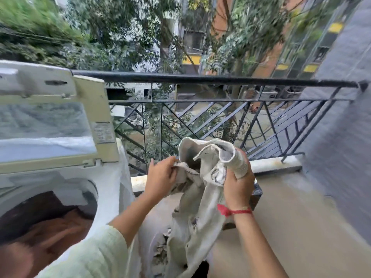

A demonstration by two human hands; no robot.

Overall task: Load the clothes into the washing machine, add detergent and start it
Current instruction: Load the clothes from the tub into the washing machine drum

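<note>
Both hands on one pale grey garment [200, 207], held up in mid-air over the balcony floor [291, 227]. Left hand [160, 175] pinches a loose edge of it, fingers curled at the cloth's 9 o'clock side. Right hand [239, 187] has a full grip round the bunched upper part at 3 o'clock (red thread [233, 211] on that wrist). The rest of the garment hangs crumpled toward 6 o'clock, with the lower end out of frame.

Washing machine [112, 177] is a top-loader at 9 o'clock from the garment, just beside my left forearm. Lid [60, 117] is raised and upright. Drum is open, with brownish-orange clothes [60, 225] already inside; they're blurred, so I can't tell the items apart. The garment isn't over the drum opening; it's to the right of the machine body.

Black metal railing [200, 79] runs across at 12 o'clock, with trees and buildings behind it.
</note>
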